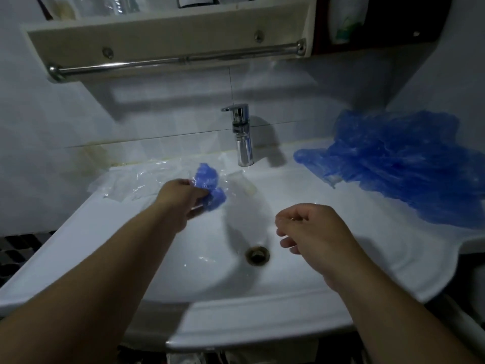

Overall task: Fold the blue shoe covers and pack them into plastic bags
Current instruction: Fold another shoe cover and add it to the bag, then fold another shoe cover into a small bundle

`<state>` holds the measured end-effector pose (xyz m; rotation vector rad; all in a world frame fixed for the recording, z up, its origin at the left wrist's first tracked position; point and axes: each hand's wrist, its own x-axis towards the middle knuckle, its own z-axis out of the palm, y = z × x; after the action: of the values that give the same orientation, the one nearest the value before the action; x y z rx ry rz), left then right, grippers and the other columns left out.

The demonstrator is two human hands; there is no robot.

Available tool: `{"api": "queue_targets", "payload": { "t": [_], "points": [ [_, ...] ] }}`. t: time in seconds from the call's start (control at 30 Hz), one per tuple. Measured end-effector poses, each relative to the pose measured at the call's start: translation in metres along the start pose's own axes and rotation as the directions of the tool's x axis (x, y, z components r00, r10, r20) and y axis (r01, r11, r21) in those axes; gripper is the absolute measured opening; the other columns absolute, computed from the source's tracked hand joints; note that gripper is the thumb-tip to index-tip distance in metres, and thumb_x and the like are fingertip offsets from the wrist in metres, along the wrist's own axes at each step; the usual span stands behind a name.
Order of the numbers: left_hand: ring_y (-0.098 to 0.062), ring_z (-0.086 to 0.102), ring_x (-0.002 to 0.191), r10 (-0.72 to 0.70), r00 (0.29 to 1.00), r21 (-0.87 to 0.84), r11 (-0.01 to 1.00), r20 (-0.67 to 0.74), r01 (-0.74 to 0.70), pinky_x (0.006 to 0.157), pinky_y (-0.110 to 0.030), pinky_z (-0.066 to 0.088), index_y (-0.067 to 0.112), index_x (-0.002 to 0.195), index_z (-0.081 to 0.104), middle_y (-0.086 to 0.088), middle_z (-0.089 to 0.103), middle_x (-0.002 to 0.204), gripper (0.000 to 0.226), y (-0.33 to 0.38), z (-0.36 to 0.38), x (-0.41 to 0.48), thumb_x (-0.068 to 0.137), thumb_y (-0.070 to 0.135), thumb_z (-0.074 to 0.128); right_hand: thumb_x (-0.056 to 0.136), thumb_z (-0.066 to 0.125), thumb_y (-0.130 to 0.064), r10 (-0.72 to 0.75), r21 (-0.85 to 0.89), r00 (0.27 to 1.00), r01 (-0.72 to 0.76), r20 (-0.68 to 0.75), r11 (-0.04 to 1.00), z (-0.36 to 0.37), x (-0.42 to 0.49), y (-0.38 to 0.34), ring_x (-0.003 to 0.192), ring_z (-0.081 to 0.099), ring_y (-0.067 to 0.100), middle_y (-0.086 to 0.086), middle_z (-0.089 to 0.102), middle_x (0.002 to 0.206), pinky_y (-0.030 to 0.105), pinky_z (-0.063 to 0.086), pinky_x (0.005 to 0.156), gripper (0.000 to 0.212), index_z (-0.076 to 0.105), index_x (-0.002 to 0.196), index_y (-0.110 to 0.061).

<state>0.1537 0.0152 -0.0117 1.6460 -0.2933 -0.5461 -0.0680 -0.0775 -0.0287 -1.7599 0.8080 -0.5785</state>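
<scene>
Left hand (181, 198): at 10 o'clock of the basin, fingers curled, gripping a bunched blue shoe cover (210, 183), seemingly inside a clear bag, though blur hides its edges
Right hand (312, 232): over the basin at 3 o'clock, fingers loosely curled, holding nothing
Loose shoe covers (401, 164): heaped on the sink (288, 319) ledge at 2 o'clock
Plastic bags (136, 182): flat on the ledge at 10 o'clock
Faucet (242, 137): 12 o'clock

A home bathroom, at the washbasin.

A white ceramic washbasin (301, 200) with a round metal drain (257, 255) and a chrome tap (242, 135) stands before a white tiled wall (157, 127); above hangs a cream cabinet (168, 32) with a chrome towel rail (178, 61).
</scene>
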Motion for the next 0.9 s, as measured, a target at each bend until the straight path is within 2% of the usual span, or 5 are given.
{"api": "queue_targets", "payload": {
  "t": [0.37, 0.47, 0.57, 0.73, 0.9],
  "points": [
    [-0.025, 0.058, 0.083, 0.166, 0.972, 0.388, 0.917, -0.168, -0.09, 0.077, -0.032, 0.049, 0.011, 0.08, 0.054, -0.014, 0.057, 0.106, 0.015, 0.033, 0.033, 0.106, 0.09, 0.008, 0.064, 0.084, 0.063, -0.016, -0.009, 0.003, 0.997, 0.009, -0.072, 1.0, -0.015, 0.035, 0.0, 0.076, 0.071, 0.024, 0.005, 0.072, 0.076, 0.051, 0.058, 0.08, 0.012, 0.068, 0.081, -0.006],
    [-0.035, 0.052, 0.12, 0.313, 0.939, 0.652, 0.744, -0.143, -0.149, 0.086, -0.031, 0.041, 0.002, 0.137, 0.046, -0.018, 0.048, 0.139, 0.053, 0.022, 0.038, 0.113, 0.09, 0.013, 0.067, 0.082, 0.059, -0.014, -0.029, -0.016, 0.996, 0.028, -0.079, 0.999, -0.015, 0.032, 0.001, 0.09, 0.064, 0.039, 0.021, 0.066, 0.09, 0.059, 0.054, 0.08, 0.018, 0.062, 0.089, 0.003],
    [-0.033, 0.04, 0.134, 0.525, 0.849, 0.779, 0.557, -0.061, -0.288, 0.106, -0.037, 0.038, 0.006, 0.145, 0.04, -0.015, 0.038, 0.151, 0.061, 0.012, 0.039, 0.109, 0.089, 0.006, 0.064, 0.081, 0.058, -0.015, -0.05, -0.035, 0.994, 0.047, -0.093, 0.998, -0.016, 0.03, -0.001, 0.095, 0.06, 0.043, 0.026, 0.062, 0.095, 0.061, 0.052, 0.08, 0.021, 0.059, 0.092, 0.003],
    [-0.025, 0.053, 0.099, 0.765, 0.644, 0.765, 0.406, 0.016, -0.5, 0.082, -0.032, 0.044, 0.011, 0.107, 0.063, -0.01, 0.059, 0.109, 0.021, 0.008, 0.071, 0.054, 0.086, 0.008, 0.064, 0.081, 0.057, -0.012, -0.039, -0.002, 0.983, 0.039, -0.177, 0.999, -0.03, 0.024, 0.001, 0.089, 0.063, 0.042, 0.024, 0.065, 0.091, 0.06, 0.054, 0.078, 0.015, 0.06, 0.089, 0.0],
    [-0.016, 0.062, 0.083, 0.633, 0.722, 0.62, 0.456, 0.279, -0.639, 0.069, -0.023, 0.045, 0.016, 0.103, 0.064, 0.004, 0.065, 0.093, 0.016, 0.008, 0.126, 0.014, 0.087, 0.015, 0.066, 0.083, 0.055, -0.011, -0.046, -0.047, 0.951, 0.034, -0.306, 0.998, -0.063, 0.027, 0.018, 0.061, 0.055, 0.022, 0.012, 0.062, 0.066, 0.04, 0.052, 0.063, 0.016, 0.062, 0.07, -0.006]
  ]
}}
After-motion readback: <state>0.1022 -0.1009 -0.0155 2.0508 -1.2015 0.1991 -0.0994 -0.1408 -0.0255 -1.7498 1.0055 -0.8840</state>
